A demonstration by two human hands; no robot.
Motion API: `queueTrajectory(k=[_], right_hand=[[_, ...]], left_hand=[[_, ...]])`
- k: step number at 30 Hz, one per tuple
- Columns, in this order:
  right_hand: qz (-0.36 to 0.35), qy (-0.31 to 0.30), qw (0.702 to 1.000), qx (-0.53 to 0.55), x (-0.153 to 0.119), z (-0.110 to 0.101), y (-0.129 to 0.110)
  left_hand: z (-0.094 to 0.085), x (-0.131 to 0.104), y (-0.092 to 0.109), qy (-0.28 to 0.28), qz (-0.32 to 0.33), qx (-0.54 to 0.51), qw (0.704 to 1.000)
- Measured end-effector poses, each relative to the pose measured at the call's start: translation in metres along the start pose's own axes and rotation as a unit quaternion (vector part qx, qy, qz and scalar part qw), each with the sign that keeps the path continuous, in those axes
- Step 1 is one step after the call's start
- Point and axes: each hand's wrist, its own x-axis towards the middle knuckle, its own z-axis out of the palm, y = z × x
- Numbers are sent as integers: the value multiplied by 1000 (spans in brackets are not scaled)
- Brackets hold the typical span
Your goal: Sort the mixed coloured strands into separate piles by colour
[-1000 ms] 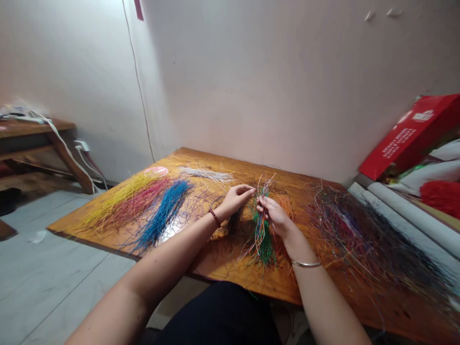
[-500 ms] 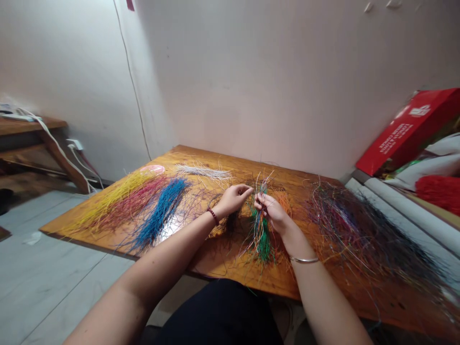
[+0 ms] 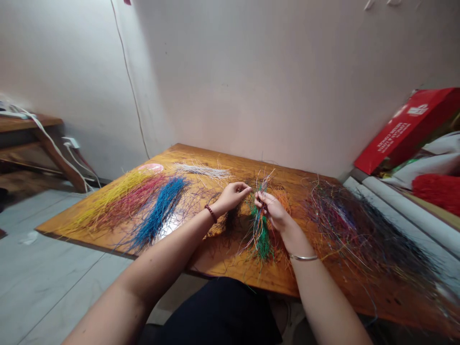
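My right hand [image 3: 273, 209] is closed around a small bunch of thin mixed-colour wires [image 3: 257, 227], with white, orange and blue strands sticking out above and below the fingers. Just left of it, my left hand [image 3: 233, 197] is closed, thumb and fingertips pinched together. Anything in that pinch is too fine to make out. Below the right hand lies a bundle of green wires [image 3: 264, 244], and orange wires [image 3: 282, 199] show behind it. Dark wires [image 3: 230, 219] lie under the left hand, partly hidden by it.
Yellow [image 3: 108, 199], red [image 3: 134, 205], blue [image 3: 158, 215] and white wire bundles [image 3: 204, 171] lie on the left of the wooden table [image 3: 215, 256]. A tangled multicolour pile [image 3: 359, 230] spreads on the right, near white rolls [image 3: 409, 211] and a red box [image 3: 402, 132].
The view has shifted slightly. Both hands stay almost in place, the right still gripping the mixed wires and the left still pinched beside it.
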Motion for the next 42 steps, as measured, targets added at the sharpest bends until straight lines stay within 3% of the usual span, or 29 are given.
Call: queueTrajectory(k=[7, 15, 20, 32, 42], right_hand=[[2, -6, 1000, -3, 1, -2, 2], [-15, -15, 1000, -4, 3, -3, 5], [-23, -13, 1000, -13, 3, -4, 5], [0, -1, 1000, -6, -1, -1, -1], [-7, -10, 1000, -7, 0, -3, 1]], left_hand=[[-4, 3, -5, 56, -13, -2, 998], [-9, 8, -10, 145, -29, -84, 985], [-16, 9, -9, 226, -75, -132, 962], [-33, 16, -20, 361, -122, -167, 909], [-52, 22, -28, 459, -111, -171, 865]])
